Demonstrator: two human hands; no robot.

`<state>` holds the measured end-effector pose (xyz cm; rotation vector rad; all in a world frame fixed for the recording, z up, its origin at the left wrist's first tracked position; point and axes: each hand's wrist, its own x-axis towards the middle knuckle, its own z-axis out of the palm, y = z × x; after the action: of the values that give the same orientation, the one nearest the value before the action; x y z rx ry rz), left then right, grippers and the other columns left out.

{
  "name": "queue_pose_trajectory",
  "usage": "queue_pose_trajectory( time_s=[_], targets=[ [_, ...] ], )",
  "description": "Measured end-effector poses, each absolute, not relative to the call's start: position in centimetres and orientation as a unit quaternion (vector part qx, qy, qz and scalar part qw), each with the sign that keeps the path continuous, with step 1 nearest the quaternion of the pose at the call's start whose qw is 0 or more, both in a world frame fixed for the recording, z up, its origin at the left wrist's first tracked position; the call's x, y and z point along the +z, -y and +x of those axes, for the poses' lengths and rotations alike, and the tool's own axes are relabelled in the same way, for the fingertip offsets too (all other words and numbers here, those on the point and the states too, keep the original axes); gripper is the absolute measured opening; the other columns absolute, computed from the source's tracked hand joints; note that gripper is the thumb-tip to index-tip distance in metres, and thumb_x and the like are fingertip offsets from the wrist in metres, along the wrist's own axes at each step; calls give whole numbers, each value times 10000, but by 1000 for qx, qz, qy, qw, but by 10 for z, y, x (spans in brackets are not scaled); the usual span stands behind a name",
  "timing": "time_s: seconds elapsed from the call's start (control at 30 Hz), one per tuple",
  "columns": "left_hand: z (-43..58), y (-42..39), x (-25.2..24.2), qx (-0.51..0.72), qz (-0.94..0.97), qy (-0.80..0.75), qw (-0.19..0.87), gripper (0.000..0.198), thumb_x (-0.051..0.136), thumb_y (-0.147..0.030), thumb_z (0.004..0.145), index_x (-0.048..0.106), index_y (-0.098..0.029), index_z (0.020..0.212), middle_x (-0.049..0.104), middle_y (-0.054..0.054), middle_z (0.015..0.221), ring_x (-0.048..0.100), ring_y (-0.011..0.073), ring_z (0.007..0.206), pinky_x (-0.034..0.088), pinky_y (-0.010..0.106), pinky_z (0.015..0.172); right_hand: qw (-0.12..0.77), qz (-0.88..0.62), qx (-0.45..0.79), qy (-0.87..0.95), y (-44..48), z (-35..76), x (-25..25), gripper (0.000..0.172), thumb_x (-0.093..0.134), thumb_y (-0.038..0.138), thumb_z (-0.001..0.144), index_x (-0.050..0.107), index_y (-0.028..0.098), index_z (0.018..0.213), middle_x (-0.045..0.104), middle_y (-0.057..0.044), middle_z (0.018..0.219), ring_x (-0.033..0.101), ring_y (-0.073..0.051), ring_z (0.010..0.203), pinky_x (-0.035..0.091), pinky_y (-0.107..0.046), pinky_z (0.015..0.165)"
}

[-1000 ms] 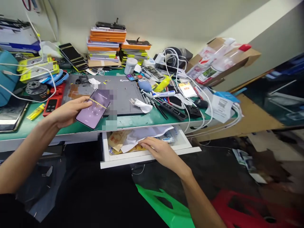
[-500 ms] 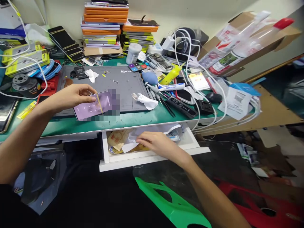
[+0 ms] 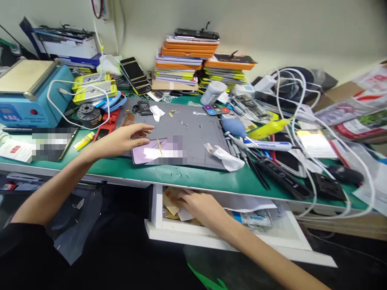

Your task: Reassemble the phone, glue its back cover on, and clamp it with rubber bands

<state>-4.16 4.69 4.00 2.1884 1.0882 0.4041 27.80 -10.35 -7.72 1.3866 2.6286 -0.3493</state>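
Observation:
Just above the front left of the work mat hovers my left hand [image 3: 133, 135], thumb and fingers apart with nothing held. Beneath its fingertips lies a phone [image 3: 145, 156] with a lit purple screen and a yellow rubber band around it; part of it is pixelated. My right hand [image 3: 205, 207] reaches into the open white drawer [image 3: 190, 233], fingers stretched over a tan paper packet [image 3: 169, 203] and white paper [image 3: 184, 214]. Yellow rubber bands [image 3: 171, 214] show at the drawer's left. Its fingertips are partly hidden among the papers.
The grey mat [image 3: 193, 139] carries a battery [image 3: 144, 108], crumpled tissue [image 3: 157, 113] and tiny parts. Tools, a blue air blower [image 3: 233, 127] and white cables [image 3: 298, 110] crowd the right. A blue machine [image 3: 36, 100] stands left; stacked boxes [image 3: 184, 52] line the wall.
My left hand has let go of the phone, which now lies on the mat's front edge. My right hand has reached further left in the drawer. The view has turned left.

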Motion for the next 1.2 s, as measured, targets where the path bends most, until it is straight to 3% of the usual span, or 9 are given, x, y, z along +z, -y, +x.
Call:
queue_pose_trajectory(
  time_s=[0.1, 0.23, 0.33, 0.43, 0.57, 0.8, 0.97, 1.1, 1.2],
  targets=[
    [-48, -20, 40, 150, 846, -478, 184, 496, 500, -480, 1118, 605, -200, 1514, 665, 121, 1540, 614, 291, 1431, 472, 449, 1209, 24, 443, -119, -888, 117, 289, -67, 211, 581, 238, 1079, 769, 240, 984, 816, -50, 1046, 808, -205, 838, 574, -274, 624],
    [-44, 10, 25, 57, 852, -521, 17, 873, 645, -755, 968, 605, -53, 1487, 648, 246, 1446, 620, 419, 1303, 500, 555, 1122, -174, 450, -217, -849, 129, 302, -32, 371, 540, 415, 1115, 761, 251, 867, 784, -69, 1115, 789, -175, 845, 581, -273, 655],
    [-37, 17, 14, 48, 852, -521, -17, 857, 700, -733, 940, 624, -31, 1427, 611, 266, 1458, 604, 431, 1277, 490, 566, 1110, -266, 484, -345, -759, 123, 305, -5, 335, 680, 478, 1041, 793, 269, 804, 768, -57, 972, 768, -183, 856, 601, -272, 726],
    [-34, 7, 14, 59, 845, -529, 46, 709, 776, -631, 910, 648, -64, 1316, 634, 241, 1389, 602, 423, 1283, 499, 545, 1091, -350, 534, -465, -613, 106, 305, 5, 409, 799, 590, 921, 791, 227, 732, 701, -53, 794, 629, -134, 625, 502, -250, 538],
    [-35, -20, 22, 112, 805, -537, 225, 829, 893, -479, 749, 523, -134, 1406, 659, 201, 1367, 683, 380, 1190, 551, 478, 987, -444, 562, -577, -392, 80, 305, 2, 508, 917, 673, 741, 765, 189, 745, 649, -17, 706, 409, -48, 465, 333, -213, 414],
    [-41, -49, 27, 236, 680, -464, 516, 789, 853, -516, 773, 557, -171, 1418, 785, 108, 1140, 744, 290, 1070, 572, 391, 877, -527, 488, -601, -349, 63, 317, -2, 488, 772, 475, 845, 777, 244, 1274, 727, 1, 723, 531, -93, 443, 410, -217, 407],
    [-44, -38, 28, 275, 679, -440, 520, 559, 843, -545, 827, 773, -200, 1262, 783, 108, 1315, 738, 286, 1122, 591, 371, 887, -451, 557, -493, -494, 61, 329, -7, 459, 777, 520, 898, 785, 195, 1222, 754, -36, 679, 642, -160, 462, 393, -239, 386],
    [-40, -15, 30, 346, 714, -439, 422, 414, 770, -529, 936, 808, -208, 1195, 812, 93, 1267, 757, 260, 1081, 609, 361, 944, -435, 560, -363, -604, 55, 316, 3, 426, 878, 528, 831, 812, 238, 1136, 841, -92, 1034, 779, -222, 846, 635, -314, 679],
    [-37, 5, 28, 412, 715, -428, 369, 319, 721, -474, 1004, 795, -209, 1165, 842, 95, 1163, 791, 248, 1026, 653, 351, 892, -441, 505, -293, -682, 52, 296, 11, 513, 877, 518, 861, 752, 278, 1297, 759, -96, 1426, 766, -258, 1190, 658, -410, 1018]
  ],
)
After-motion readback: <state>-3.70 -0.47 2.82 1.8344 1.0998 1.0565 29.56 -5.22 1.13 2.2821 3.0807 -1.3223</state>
